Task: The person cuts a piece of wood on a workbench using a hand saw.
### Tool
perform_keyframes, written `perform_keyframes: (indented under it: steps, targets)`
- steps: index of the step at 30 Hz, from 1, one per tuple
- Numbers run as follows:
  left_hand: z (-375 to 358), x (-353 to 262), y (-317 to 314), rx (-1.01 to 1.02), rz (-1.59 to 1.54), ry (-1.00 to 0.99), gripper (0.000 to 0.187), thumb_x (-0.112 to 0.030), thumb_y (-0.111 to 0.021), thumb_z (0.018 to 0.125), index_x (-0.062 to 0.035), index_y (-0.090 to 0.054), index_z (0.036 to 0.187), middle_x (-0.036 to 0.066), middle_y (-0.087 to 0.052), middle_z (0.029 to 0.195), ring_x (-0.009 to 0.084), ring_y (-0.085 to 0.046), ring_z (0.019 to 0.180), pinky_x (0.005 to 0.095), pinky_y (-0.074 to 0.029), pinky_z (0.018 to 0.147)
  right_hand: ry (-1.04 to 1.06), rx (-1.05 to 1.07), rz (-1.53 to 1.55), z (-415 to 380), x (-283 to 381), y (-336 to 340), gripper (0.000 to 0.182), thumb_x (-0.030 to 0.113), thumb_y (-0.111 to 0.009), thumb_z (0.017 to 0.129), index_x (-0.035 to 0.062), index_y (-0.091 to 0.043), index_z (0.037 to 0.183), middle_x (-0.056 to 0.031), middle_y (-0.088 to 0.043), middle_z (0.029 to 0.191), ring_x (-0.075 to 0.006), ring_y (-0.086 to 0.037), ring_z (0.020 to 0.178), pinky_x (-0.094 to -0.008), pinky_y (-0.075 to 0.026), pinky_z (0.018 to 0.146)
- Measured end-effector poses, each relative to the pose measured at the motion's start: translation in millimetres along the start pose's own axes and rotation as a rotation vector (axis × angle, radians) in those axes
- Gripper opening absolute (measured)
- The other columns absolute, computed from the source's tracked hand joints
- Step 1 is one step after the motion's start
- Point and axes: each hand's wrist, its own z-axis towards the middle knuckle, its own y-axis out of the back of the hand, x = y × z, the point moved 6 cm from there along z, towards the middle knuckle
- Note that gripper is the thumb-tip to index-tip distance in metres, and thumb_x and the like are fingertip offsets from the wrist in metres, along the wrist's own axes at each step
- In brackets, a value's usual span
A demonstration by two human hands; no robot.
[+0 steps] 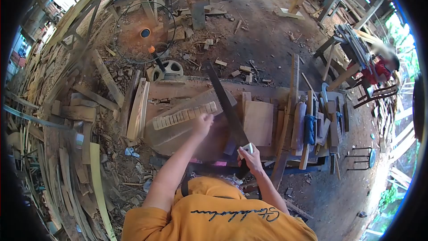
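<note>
My right hand (251, 159) grips the handle (246, 150) of a handsaw, whose long dark blade (226, 102) points up and away over the workbench, teeth towards the left. My left hand (203, 125) has its fingers curled in close to the right end of a pale wooden strip (185, 115); I cannot tell what, if anything, is in them. A row of cross cuts divides that strip into several short blocks. Under it lies a wide, worn board (167, 135), set at a slant on the bench.
Planks and offcuts (307, 125) crowd the bench's right side, beside a flat board (258, 122). Upright boards (138, 109) stand at its left end. Behind it is a fan (145, 32) with a round wire guard. Long timber lies piled (67, 160) at left. A person in red (376, 73) is at far right.
</note>
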Motion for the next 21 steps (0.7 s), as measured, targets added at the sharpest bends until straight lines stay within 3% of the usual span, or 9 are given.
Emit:
perform_keyframes:
  steps: [2,5,7,8,9,12,15,17,21]
  targets:
    - [3.2,-19.0,24.0,-0.269,0.479,-0.339,0.026,-0.031,-0.062,0.095,-0.0053,-0.063,0.089,0.008,-0.065,0.075,0.0238,-0.063,0.067,0.0391,-0.045,0.062,0.017,-0.035,-0.049,5.5,-0.4,-10.9,0.027,0.026,-0.069,0.094,0.0063,-0.05,0.096,-0.0055,-0.06,0.067,-0.0136,-0.06,0.051,-0.0277,-0.048,0.046]
    - [12.7,-47.8,36.9,-0.453,0.634,-0.525,0.026,-0.031,-0.06,0.094,-0.0056,-0.063,0.088,0.012,-0.064,0.08,0.0305,-0.063,0.078,0.0431,-0.046,0.07,0.058,-0.102,-0.15,12.0,-3.5,-30.0,0.026,0.025,-0.069,0.093,0.0054,-0.052,0.091,-0.0029,-0.059,0.064,-0.0102,-0.059,0.052,-0.0269,-0.046,0.046]
    - [27.7,-54.5,34.6,-0.512,0.769,-0.506,0.026,-0.032,-0.059,0.094,-0.0064,-0.064,0.089,0.013,-0.065,0.087,0.0325,-0.062,0.087,0.0454,-0.045,0.076,0.137,-0.181,-0.383,13.6,2.0,-41.3,0.03,0.026,-0.071,0.092,0.0036,-0.052,0.088,-0.0081,-0.062,0.065,-0.0128,-0.061,0.055,-0.0313,-0.047,0.049]
    - [35.0,-54.9,32.7,-0.574,0.901,-0.483,0.027,-0.032,-0.057,0.094,-0.0071,-0.065,0.09,0.013,-0.066,0.093,0.0346,-0.061,0.095,0.0477,-0.045,0.082,0.188,-0.214,-0.44,16.1,0.3,-45.4,0.032,0.026,-0.072,0.091,0.0016,-0.051,0.087,-0.0146,-0.062,0.065,-0.0217,-0.064,0.057,-0.0368,-0.048,0.053]
    - [42.4,-53.6,28.7,-0.569,0.901,-0.486,0.027,-0.032,-0.057,0.094,-0.0071,-0.065,0.09,0.013,-0.066,0.093,0.0346,-0.061,0.095,0.0477,-0.045,0.082,0.187,-0.219,-0.439,18.9,-2.2,-49.2,0.032,0.026,-0.072,0.091,0.0016,-0.051,0.087,-0.0146,-0.062,0.065,-0.0217,-0.064,0.057,-0.0368,-0.048,0.053]
    - [60.3,-33.8,21.9,-0.602,0.976,-0.367,0.031,-0.035,-0.052,0.092,-0.0107,-0.07,0.09,0.013,-0.068,0.102,0.0329,-0.062,0.099,0.0466,-0.046,0.087,0.189,-0.231,-0.498,20.5,0.1,-60.0,0.031,0.023,-0.071,0.091,0.0018,-0.05,0.088,-0.0229,-0.062,0.072,-0.0426,-0.063,0.066,-0.043,-0.049,0.057]
    - [70.9,-20.0,15.4,-0.498,1.089,-0.248,0.034,-0.038,-0.049,0.092,-0.0115,-0.071,0.092,0.011,-0.068,0.103,0.0313,-0.062,0.1,0.0462,-0.045,0.09,0.34,-0.281,-0.586,21.6,-8.5,-64.2,0.03,0.022,-0.071,0.091,0.0017,-0.049,0.09,-0.0242,-0.063,0.075,-0.0454,-0.063,0.071,-0.0453,-0.05,0.059]
    - [67.6,-22.4,17.2,-0.648,1.043,-0.301,0.034,-0.037,-0.048,0.092,-0.0118,-0.071,0.092,0.01,-0.069,0.102,0.031,-0.062,0.101,0.0446,-0.045,0.089,0.31,-0.297,-0.596,16.6,-17.8,-63.9,0.03,0.022,-0.071,0.091,0.0019,-0.049,0.09,-0.0253,-0.063,0.078,-0.0475,-0.062,0.075,-0.0477,-0.05,0.061]
    - [70.1,-23.8,15.5,-0.568,1.081,-0.238,0.034,-0.037,-0.048,0.093,-0.0113,-0.072,0.091,0.01,-0.069,0.101,0.0305,-0.062,0.1,0.0439,-0.046,0.088,0.298,-0.342,-0.69,-3.4,-27.1,-66.5,0.027,0.021,-0.069,0.091,0.003,-0.05,0.092,-0.0255,-0.063,0.081,-0.047,-0.062,0.078,-0.0487,-0.05,0.063]
